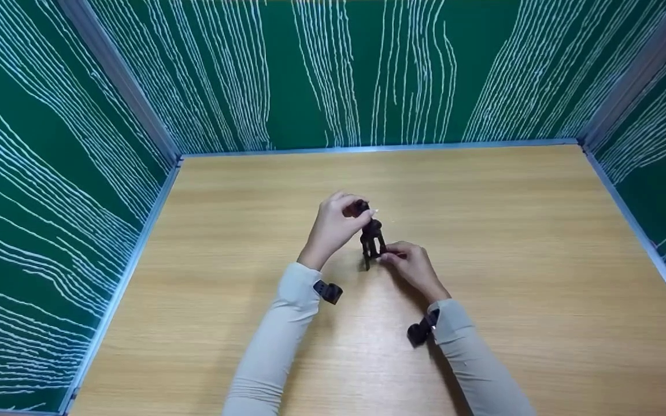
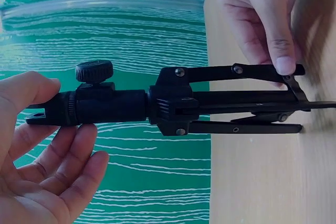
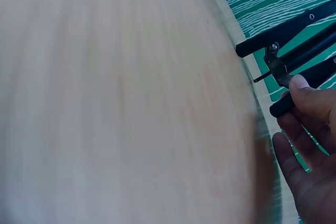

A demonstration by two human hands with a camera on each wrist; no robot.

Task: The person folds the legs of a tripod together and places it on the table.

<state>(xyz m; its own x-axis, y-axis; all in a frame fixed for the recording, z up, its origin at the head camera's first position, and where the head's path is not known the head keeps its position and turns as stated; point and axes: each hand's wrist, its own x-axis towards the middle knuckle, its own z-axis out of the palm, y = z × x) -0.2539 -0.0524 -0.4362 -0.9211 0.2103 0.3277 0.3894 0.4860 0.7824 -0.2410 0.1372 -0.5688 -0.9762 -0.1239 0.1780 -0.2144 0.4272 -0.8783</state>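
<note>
A small black tripod (image 1: pixel 371 236) stands nearly upright over the table, its legs drawn fairly close together. At its top, my left hand (image 1: pixel 337 222) pinches the head between thumb and fingers. The left wrist view shows the knob (image 2: pixel 94 72) on the collar and the hinged legs (image 2: pixel 241 127) with metal brace links. Low down, my right hand (image 1: pixel 413 263) pinches the end of one leg between thumb and forefinger. In the right wrist view the thumb of my right hand (image 3: pixel 315 145) lies by the metal brace (image 3: pixel 278 66), near that leg's foot.
The wooden table (image 1: pixel 483 231) spreads out around the hands. Green panels with wavy white lines (image 1: pixel 287 75) rise at the back and both sides, edged by a pale metal frame (image 1: pixel 379 148). A small black camera sits on each wrist, such as the left wrist camera (image 1: pixel 328 292).
</note>
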